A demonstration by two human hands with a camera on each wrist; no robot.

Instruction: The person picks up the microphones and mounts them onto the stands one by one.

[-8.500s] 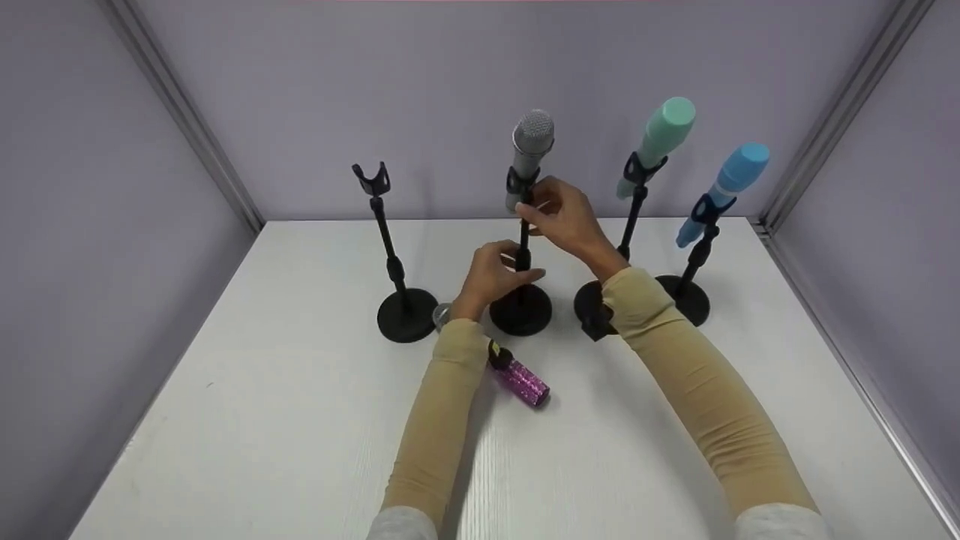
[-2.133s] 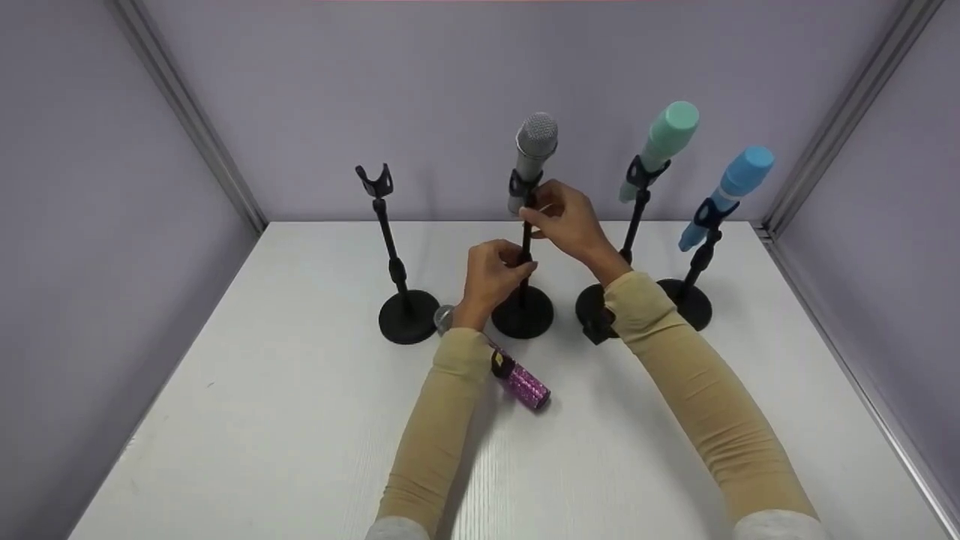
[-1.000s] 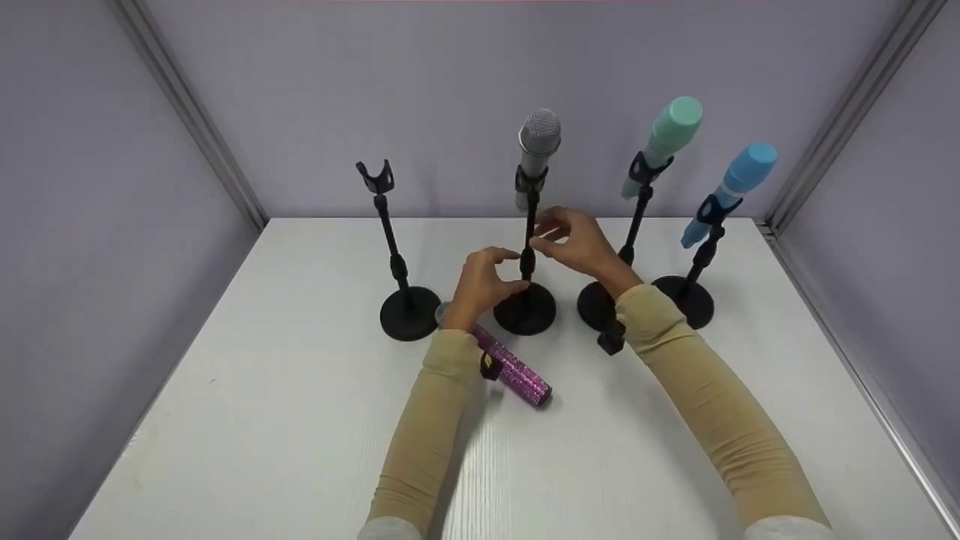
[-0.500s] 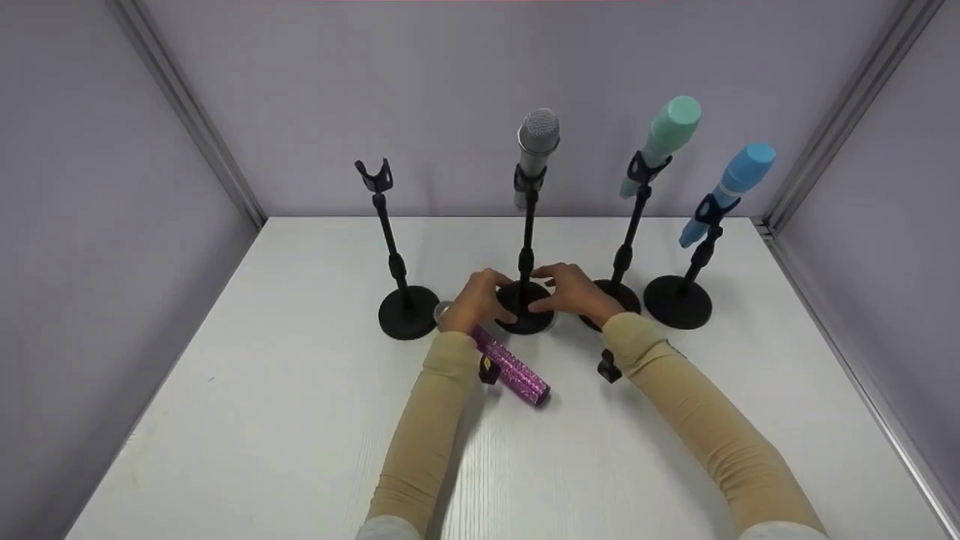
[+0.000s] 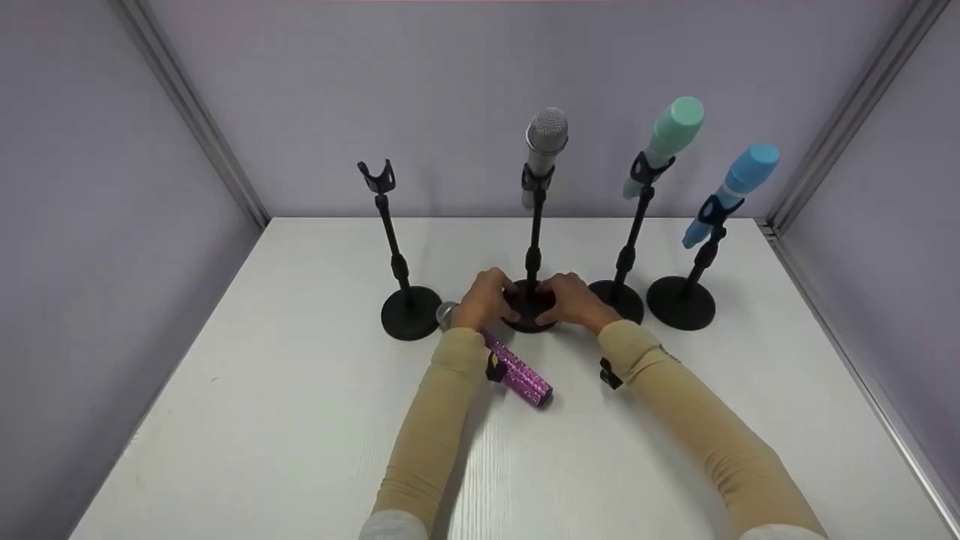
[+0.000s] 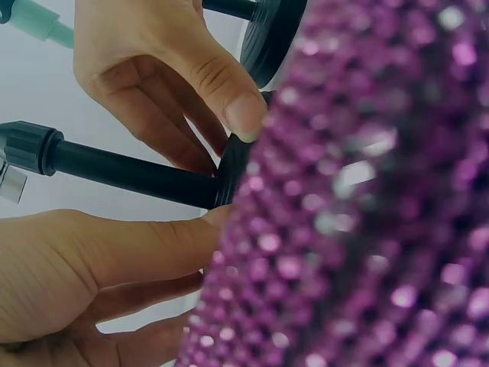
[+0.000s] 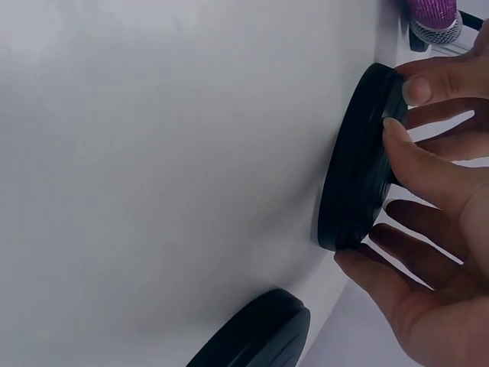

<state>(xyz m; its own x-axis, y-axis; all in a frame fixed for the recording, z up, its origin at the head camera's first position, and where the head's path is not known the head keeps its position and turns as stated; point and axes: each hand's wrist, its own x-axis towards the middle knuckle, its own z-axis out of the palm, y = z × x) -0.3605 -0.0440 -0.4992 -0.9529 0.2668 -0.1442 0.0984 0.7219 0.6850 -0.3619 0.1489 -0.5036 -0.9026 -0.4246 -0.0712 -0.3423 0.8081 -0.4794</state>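
Observation:
A silver microphone (image 5: 547, 135) sits in the clip of a black desktop stand (image 5: 533, 259). My left hand (image 5: 480, 301) and right hand (image 5: 574, 301) grip the stand's round base (image 7: 355, 168) from either side, thumbs in front and fingers around its rim. In the right wrist view, both thumbs rest on top of that base. A glittery purple microphone (image 5: 521, 376) lies on the table beneath my left wrist, its middle partly covered; its sparkling handle (image 6: 359, 191) fills much of the left wrist view.
To the left stands a black stand (image 5: 405, 281) with a bare clip. On the right, two stands carry a mint-green microphone (image 5: 675, 127) and a blue microphone (image 5: 746, 172). A small black piece (image 5: 610, 373) lies by my right forearm. Panels enclose the table (image 5: 285, 420).
Both hands have come down from the upper stem and clip to the base and taken hold of it. The stand with the silver microphone has shifted slightly right.

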